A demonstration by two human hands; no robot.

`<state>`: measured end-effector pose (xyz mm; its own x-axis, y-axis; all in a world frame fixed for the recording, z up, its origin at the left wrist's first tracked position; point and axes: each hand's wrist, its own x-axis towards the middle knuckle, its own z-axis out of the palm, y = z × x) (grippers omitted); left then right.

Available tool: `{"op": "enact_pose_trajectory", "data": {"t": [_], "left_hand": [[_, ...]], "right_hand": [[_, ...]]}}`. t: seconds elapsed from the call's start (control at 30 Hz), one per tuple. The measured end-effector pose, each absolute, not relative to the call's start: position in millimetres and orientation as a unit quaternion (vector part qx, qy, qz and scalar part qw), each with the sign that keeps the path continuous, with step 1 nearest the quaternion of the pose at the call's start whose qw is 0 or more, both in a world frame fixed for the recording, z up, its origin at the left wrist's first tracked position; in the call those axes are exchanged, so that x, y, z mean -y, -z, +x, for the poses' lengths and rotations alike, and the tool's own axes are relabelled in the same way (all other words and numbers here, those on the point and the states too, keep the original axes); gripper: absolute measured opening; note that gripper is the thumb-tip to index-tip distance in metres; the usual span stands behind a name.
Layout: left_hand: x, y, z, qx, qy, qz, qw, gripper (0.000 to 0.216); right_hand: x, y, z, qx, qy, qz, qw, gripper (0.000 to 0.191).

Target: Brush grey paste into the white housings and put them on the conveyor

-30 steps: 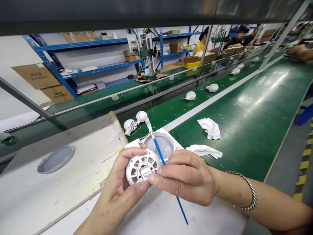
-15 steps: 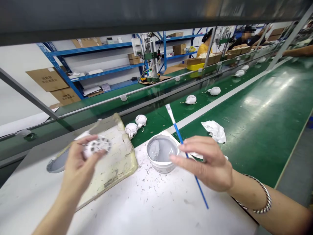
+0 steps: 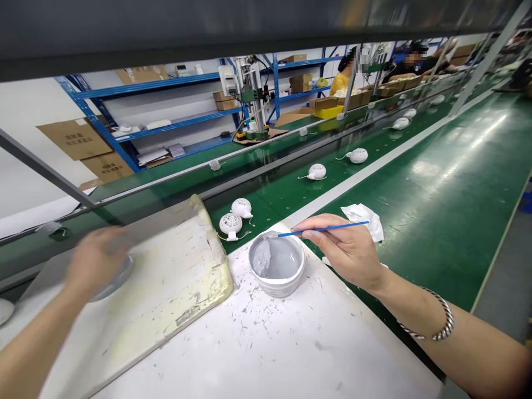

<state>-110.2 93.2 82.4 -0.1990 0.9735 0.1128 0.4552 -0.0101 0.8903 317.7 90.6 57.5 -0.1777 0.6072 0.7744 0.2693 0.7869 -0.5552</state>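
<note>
My right hand (image 3: 347,252) grips a thin blue-handled paintbrush (image 3: 324,228) between thumb and fingers, nearly level. Its tip lies at the far rim of a white tub (image 3: 277,288) of grey paint (image 3: 286,257). A thicker grey lump shows on the left side of the paint. My left hand (image 3: 97,260) is smeared by motion at the far left, and its fingers cannot be made out. Beneath and beside it, partly covered, is a round grey dish-like thing (image 3: 118,282) on the worn board (image 3: 166,277). A white rounded object (image 3: 5,310) is cut off at the left edge.
Two white round perforated housings with leads, the nearer one (image 3: 230,223), sit on the green belt (image 3: 274,202) beyond the tub. Several more lie farther along it. A crumpled white tissue (image 3: 363,220) lies right. A dark overhead beam (image 3: 266,27) crosses above. Co-workers sit far right.
The white perforated housing has left view at my left hand, which moved left and down. My right hand tipped the brush from upright to nearly level, bristles down at the tub rim.
</note>
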Motion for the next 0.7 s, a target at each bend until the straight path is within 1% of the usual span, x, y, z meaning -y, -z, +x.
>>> {"op": "enact_pose_trajectory", "data": {"t": [0.07, 0.1, 0.23, 0.3, 0.37, 0.47, 0.6, 0.63, 0.7], "left_hand": [[-119, -70, -71, -0.623, -0.372, 0.640, 0.254, 0.019], [-132, -64, -52, -0.601, -0.329, 0.683, 0.253, 0.020], [-179, -45, 6, -0.513, -0.190, 0.785, 0.291, 0.020], [-195, -39, 16, -0.498, -0.159, 0.795, 0.308, 0.013], [-205, -36, 18, -0.502, -0.159, 0.787, 0.321, 0.009], [-205, -37, 14, -0.525, -0.219, 0.747, 0.344, 0.014], [-184, -49, 8, -0.556, -0.404, 0.613, 0.389, 0.030], [-177, -53, 6, -0.555, -0.457, 0.564, 0.406, 0.031], [-162, -60, 2, -0.539, -0.551, 0.460, 0.441, 0.023]], "right_hand": [[-91, -56, 317, 0.757, -0.153, -0.292, 0.564, 0.016], [-91, -56, 317, 0.758, -0.155, -0.293, 0.562, 0.016], [-93, -53, 316, 0.759, -0.168, -0.290, 0.558, 0.016], [-94, -51, 315, 0.762, -0.174, -0.284, 0.556, 0.017], [-94, -51, 314, 0.763, -0.179, -0.281, 0.554, 0.016], [-94, -51, 313, 0.767, -0.189, -0.270, 0.550, 0.017], [-93, -50, 313, 0.768, -0.219, -0.271, 0.537, 0.017], [-93, -50, 313, 0.759, -0.243, -0.280, 0.535, 0.015], [-94, -49, 313, 0.723, -0.321, -0.297, 0.535, 0.012]]}}
